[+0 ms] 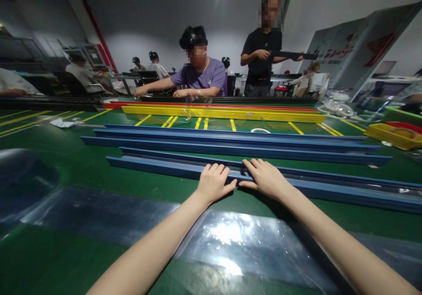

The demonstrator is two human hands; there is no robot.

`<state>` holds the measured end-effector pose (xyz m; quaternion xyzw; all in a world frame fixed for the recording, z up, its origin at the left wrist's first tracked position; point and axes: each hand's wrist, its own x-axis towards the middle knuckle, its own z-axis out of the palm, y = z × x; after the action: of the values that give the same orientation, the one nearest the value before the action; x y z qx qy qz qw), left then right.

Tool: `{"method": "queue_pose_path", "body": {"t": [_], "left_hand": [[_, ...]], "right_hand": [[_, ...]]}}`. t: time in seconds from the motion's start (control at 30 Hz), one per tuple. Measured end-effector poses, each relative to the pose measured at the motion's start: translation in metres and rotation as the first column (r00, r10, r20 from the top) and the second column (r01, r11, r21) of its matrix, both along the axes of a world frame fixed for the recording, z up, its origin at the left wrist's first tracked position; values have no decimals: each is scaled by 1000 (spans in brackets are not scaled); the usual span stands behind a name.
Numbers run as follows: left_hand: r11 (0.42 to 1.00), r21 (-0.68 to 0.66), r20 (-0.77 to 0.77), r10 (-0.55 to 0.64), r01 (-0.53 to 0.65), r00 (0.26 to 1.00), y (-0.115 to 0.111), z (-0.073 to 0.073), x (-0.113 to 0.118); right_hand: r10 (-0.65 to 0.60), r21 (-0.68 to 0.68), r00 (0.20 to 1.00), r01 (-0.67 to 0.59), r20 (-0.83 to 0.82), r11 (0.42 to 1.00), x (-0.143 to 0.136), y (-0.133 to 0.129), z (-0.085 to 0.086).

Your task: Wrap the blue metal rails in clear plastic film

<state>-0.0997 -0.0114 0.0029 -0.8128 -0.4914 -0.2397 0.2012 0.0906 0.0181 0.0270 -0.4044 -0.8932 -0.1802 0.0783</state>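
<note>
A long blue channel-shaped profile (316, 188) lies across the green table, reaching out of view at the right. My left hand (216, 183) is on its near wall, with fingers bent over the edge and thumb pointing right. Close beside it, my right hand (262, 177) reaches into the channel, its fingers over the profile and its thumb at the near wall. Both hands touch the profile near its middle, thumbs almost meeting. What lies under the fingertips is hidden. Clear plastic film (244, 242) lies flat on the table nearer to me.
Behind lie more blue profiles (231, 147), a yellow profile (224, 113) and a red one. A yellow tray (392, 136) and bundled clear plastic (336, 106) are at the right. Two people are across the table, one holding a dark bar. More film is at the left.
</note>
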Motion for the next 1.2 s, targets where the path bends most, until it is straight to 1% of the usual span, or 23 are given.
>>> {"method": "queue_pose_path", "body": {"t": [0.1,0.23,0.43,0.6,0.7,0.8,0.9,0.97,1.07,1.2], "left_hand": [[999,35,-4,-6,6,1000,-1,1,0],[998,65,13,-14,13,1000,-2,2,0],[998,65,12,-18,17,1000,-3,1,-1],[998,55,0,-32,32,999,-5,0,-1],[999,17,-58,-48,49,997,-4,4,-2],[995,-90,-127,-49,38,991,-3,15,-1],[974,-220,-173,7,-45,985,-4,29,-1],[956,-275,-197,49,-103,979,-7,36,-1],[953,-278,-221,58,-120,974,-13,40,-7],[969,-226,-237,45,-100,970,-20,37,-26]], "right_hand": [[-3,1,1000,3,2,1000,9,-3,0],[-3,-8,1000,3,-25,1000,27,-9,0],[1,-33,998,-3,-69,999,51,-13,1],[18,-51,993,-24,-118,998,62,-15,1],[13,-57,992,-20,-123,998,64,-17,1],[-8,-69,993,0,-117,998,63,-18,1],[-35,-84,993,25,-110,996,61,-19,2],[-58,-99,992,48,-109,994,59,-19,5],[-94,-131,991,81,-96,988,57,-19,9],[-107,-144,991,95,-78,985,52,-17,13]]}}
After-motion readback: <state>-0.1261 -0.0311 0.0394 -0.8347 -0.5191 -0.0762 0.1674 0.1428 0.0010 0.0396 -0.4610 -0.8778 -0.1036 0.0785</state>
